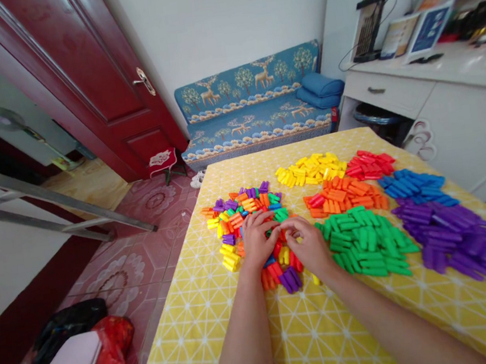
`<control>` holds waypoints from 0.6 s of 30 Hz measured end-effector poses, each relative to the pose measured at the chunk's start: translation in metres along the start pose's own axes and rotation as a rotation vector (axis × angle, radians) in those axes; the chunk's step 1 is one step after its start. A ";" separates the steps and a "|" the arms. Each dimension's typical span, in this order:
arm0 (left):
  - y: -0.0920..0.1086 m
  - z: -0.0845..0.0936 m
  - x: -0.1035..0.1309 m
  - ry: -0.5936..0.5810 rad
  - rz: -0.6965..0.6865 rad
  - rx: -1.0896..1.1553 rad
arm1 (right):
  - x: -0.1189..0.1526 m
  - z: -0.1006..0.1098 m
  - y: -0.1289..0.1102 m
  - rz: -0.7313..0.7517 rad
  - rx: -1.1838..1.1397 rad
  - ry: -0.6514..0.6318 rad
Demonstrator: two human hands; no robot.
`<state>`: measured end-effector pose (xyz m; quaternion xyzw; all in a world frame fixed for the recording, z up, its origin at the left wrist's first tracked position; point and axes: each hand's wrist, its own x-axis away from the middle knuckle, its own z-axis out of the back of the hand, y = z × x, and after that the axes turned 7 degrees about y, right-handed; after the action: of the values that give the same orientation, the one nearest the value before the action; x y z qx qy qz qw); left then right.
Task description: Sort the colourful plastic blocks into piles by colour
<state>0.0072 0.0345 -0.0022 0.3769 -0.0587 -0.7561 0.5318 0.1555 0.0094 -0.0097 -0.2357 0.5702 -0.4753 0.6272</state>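
Observation:
A mixed pile of small plastic pieces (pixel 230 255) in several colours lies on the yellow patterned tablecloth (pixel 200 331). My left hand (pixel 258 238) rests over this pile, its fingers stretched out and the thumb apart. Close beside it, my right hand (pixel 309 246) is closed in a pinch above the pile's right side; whatever is between its fingertips is hidden. To the right lie sorted heaps: green pieces (pixel 369 240) nearest my right hand, orange pieces (pixel 345 195), yellow pieces (pixel 312 169), red pieces (pixel 369 164), blue pieces (pixel 414 186) and purple pieces (pixel 460 237).
Beyond the table stands a blue patterned sofa (pixel 257 123). A white cabinet (pixel 462 117) is at the right. On the left are a red door (pixel 88 65), a metal ladder (pixel 48 201) and bags (pixel 116 342) on the floor. One red piece (pixel 317 200) lies among the orange heap.

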 end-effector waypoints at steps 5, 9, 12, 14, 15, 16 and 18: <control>0.002 -0.002 -0.003 0.017 0.028 0.020 | 0.008 -0.003 0.008 0.014 0.000 0.055; 0.008 -0.007 -0.008 0.062 0.091 0.024 | 0.009 0.000 0.008 -0.037 -0.029 0.108; 0.014 -0.008 -0.015 0.062 0.102 -0.017 | 0.009 -0.001 0.015 -0.135 -0.106 0.162; 0.016 -0.009 -0.023 0.053 0.101 -0.049 | 0.009 -0.002 0.023 -0.213 -0.168 0.185; 0.017 -0.009 -0.028 0.042 0.096 -0.065 | 0.009 -0.003 0.026 -0.245 -0.195 0.186; 0.017 -0.009 -0.033 0.021 0.088 -0.084 | 0.009 -0.003 0.030 -0.267 -0.219 0.179; 0.016 -0.010 -0.045 -0.051 0.057 -0.136 | 0.009 -0.004 0.034 -0.286 -0.258 0.157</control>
<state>0.0326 0.0692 0.0215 0.3184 -0.0314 -0.7524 0.5757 0.1616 0.0174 -0.0433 -0.3549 0.6342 -0.4993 0.4718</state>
